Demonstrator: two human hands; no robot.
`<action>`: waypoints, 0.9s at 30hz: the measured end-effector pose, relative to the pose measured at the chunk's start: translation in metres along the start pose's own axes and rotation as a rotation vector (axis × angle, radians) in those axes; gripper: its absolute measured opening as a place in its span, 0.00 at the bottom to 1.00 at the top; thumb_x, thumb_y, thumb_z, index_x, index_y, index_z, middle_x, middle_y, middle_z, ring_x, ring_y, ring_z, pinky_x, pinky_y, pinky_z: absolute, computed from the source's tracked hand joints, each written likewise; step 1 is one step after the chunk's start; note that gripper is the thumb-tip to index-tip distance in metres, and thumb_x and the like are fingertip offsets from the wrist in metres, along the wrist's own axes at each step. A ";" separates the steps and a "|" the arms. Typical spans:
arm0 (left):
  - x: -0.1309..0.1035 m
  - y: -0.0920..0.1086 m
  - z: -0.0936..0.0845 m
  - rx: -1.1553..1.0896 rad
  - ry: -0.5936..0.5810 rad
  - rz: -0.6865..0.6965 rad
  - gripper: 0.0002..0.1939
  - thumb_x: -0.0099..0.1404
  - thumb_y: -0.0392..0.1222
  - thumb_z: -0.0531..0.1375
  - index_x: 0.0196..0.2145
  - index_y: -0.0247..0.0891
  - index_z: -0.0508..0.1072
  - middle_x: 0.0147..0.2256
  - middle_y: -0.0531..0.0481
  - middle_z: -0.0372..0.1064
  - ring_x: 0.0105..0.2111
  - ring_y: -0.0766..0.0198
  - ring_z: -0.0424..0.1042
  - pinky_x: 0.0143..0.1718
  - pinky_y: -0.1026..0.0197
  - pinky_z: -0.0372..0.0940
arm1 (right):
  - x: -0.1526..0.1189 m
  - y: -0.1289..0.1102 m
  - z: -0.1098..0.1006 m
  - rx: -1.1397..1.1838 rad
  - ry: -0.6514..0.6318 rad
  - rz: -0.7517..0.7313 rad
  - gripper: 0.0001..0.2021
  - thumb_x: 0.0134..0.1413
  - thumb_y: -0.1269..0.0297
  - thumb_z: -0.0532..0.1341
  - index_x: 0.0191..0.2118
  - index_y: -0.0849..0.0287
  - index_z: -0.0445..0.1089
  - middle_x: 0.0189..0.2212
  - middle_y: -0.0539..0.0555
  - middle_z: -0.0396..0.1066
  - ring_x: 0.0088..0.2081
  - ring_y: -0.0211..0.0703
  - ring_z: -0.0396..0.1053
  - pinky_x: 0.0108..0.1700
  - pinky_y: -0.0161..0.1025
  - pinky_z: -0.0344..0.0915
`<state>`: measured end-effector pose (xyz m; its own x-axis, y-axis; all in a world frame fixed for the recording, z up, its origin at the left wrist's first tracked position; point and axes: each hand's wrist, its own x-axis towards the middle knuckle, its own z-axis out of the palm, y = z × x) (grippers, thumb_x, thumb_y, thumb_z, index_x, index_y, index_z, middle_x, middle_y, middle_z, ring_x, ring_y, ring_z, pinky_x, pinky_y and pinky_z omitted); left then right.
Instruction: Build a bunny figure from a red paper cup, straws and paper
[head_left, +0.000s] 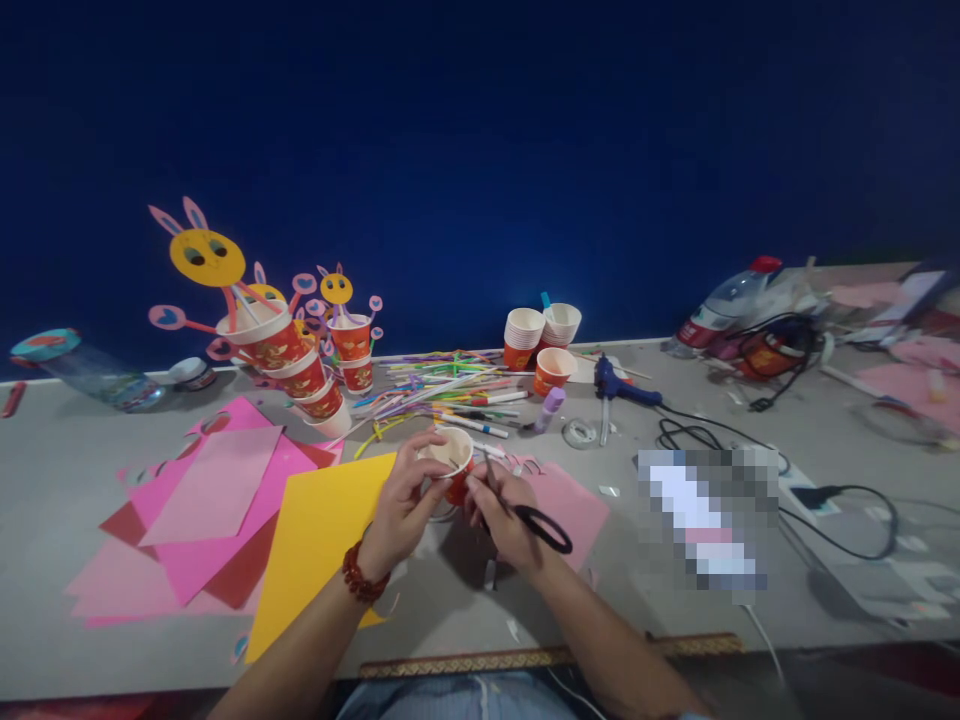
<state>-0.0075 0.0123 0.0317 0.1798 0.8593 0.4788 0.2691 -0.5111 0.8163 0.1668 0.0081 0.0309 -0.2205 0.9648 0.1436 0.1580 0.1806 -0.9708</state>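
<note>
My left hand (407, 492) is wrapped round a red paper cup (454, 440) with a white rim, its mouth tilted towards me. In my right hand (511, 518) is a pair of scissors (553, 532) with black handles; one loop sticks out past the palm. The scissors' blades point up beside the cup, and my right fingertips are close against the cup's side. Whether the blades touch the cup I cannot tell. Yellow paper (322, 530) lies under my left wrist, and pink paper (571, 510) lies beyond my right hand.
Decorated cup figures (259, 335) stand at the back left, near pink sheets (217, 490). Pipe cleaners and markers (442, 385) lie behind my hands. Further right are stacked cups (523, 335), a purple glue stick (551, 408), tape (580, 433), a blue glue gun (622, 385) and cords.
</note>
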 end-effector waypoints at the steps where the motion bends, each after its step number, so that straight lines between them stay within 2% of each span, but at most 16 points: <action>1: 0.000 -0.001 0.001 0.015 -0.005 0.025 0.06 0.69 0.39 0.58 0.39 0.43 0.75 0.54 0.43 0.66 0.61 0.50 0.59 0.63 0.42 0.53 | 0.000 -0.001 0.002 0.161 0.004 0.083 0.13 0.64 0.55 0.53 0.29 0.55 0.62 0.18 0.47 0.68 0.19 0.37 0.65 0.24 0.33 0.60; 3: -0.001 -0.002 0.002 0.032 -0.012 0.062 0.06 0.69 0.38 0.57 0.40 0.44 0.74 0.55 0.43 0.65 0.61 0.50 0.58 0.63 0.42 0.53 | 0.002 -0.002 0.005 0.391 0.018 0.191 0.14 0.61 0.52 0.56 0.30 0.55 0.62 0.17 0.46 0.69 0.17 0.36 0.64 0.22 0.32 0.60; 5: -0.001 -0.002 0.003 0.034 -0.008 0.071 0.07 0.69 0.37 0.57 0.41 0.44 0.74 0.55 0.43 0.64 0.61 0.51 0.59 0.62 0.42 0.54 | 0.003 -0.003 0.007 0.489 0.011 0.231 0.14 0.58 0.51 0.58 0.30 0.56 0.63 0.16 0.45 0.69 0.16 0.35 0.63 0.22 0.31 0.60; 9: -0.001 -0.001 0.001 0.018 0.033 0.032 0.08 0.70 0.36 0.55 0.42 0.44 0.73 0.53 0.43 0.65 0.60 0.52 0.60 0.61 0.44 0.56 | 0.005 -0.003 0.001 0.518 -0.041 0.268 0.14 0.55 0.51 0.60 0.29 0.57 0.64 0.15 0.46 0.70 0.15 0.34 0.63 0.20 0.30 0.58; 13: 0.003 -0.003 -0.004 -0.074 0.139 -0.049 0.05 0.70 0.40 0.57 0.39 0.43 0.73 0.51 0.44 0.66 0.58 0.53 0.63 0.60 0.46 0.57 | 0.005 -0.004 -0.014 0.493 -0.065 0.270 0.14 0.52 0.52 0.62 0.27 0.57 0.64 0.14 0.46 0.69 0.14 0.34 0.63 0.18 0.29 0.57; 15: 0.006 -0.004 -0.006 -0.180 0.201 -0.119 0.05 0.68 0.44 0.59 0.38 0.42 0.72 0.48 0.44 0.68 0.56 0.53 0.65 0.60 0.47 0.58 | 0.006 -0.004 -0.020 0.505 -0.006 0.239 0.14 0.52 0.52 0.62 0.26 0.57 0.63 0.14 0.47 0.69 0.15 0.35 0.64 0.18 0.30 0.57; 17: 0.007 -0.005 -0.005 -0.316 0.243 -0.219 0.07 0.67 0.47 0.61 0.36 0.41 0.72 0.46 0.46 0.70 0.53 0.54 0.67 0.57 0.51 0.60 | 0.007 -0.004 -0.022 0.525 0.114 0.192 0.14 0.54 0.53 0.62 0.27 0.56 0.64 0.16 0.48 0.70 0.17 0.36 0.65 0.19 0.31 0.58; 20: 0.005 -0.006 -0.002 -0.512 0.276 -0.401 0.10 0.64 0.50 0.63 0.36 0.41 0.72 0.41 0.50 0.70 0.42 0.61 0.70 0.47 0.59 0.66 | 0.008 -0.001 -0.019 0.520 0.260 0.141 0.13 0.54 0.52 0.64 0.29 0.56 0.66 0.19 0.48 0.71 0.19 0.36 0.64 0.20 0.32 0.60; 23: 0.003 -0.006 0.001 -0.603 0.311 -0.533 0.12 0.63 0.51 0.65 0.37 0.40 0.71 0.33 0.55 0.69 0.32 0.68 0.68 0.37 0.66 0.66 | 0.008 0.003 -0.012 0.444 0.278 0.127 0.15 0.55 0.50 0.64 0.29 0.56 0.66 0.20 0.47 0.69 0.19 0.35 0.62 0.20 0.32 0.58; 27: 0.005 -0.005 -0.001 -0.702 0.290 -0.624 0.14 0.60 0.50 0.67 0.35 0.39 0.69 0.30 0.57 0.68 0.29 0.70 0.68 0.33 0.68 0.66 | 0.009 0.006 -0.009 0.282 0.339 0.120 0.15 0.54 0.49 0.64 0.30 0.56 0.68 0.20 0.46 0.65 0.19 0.35 0.60 0.21 0.33 0.58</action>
<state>-0.0085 0.0193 0.0307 -0.0680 0.9905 -0.1195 -0.4032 0.0822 0.9114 0.1746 0.0199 0.0282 0.1184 0.9923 0.0361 -0.1156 0.0499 -0.9920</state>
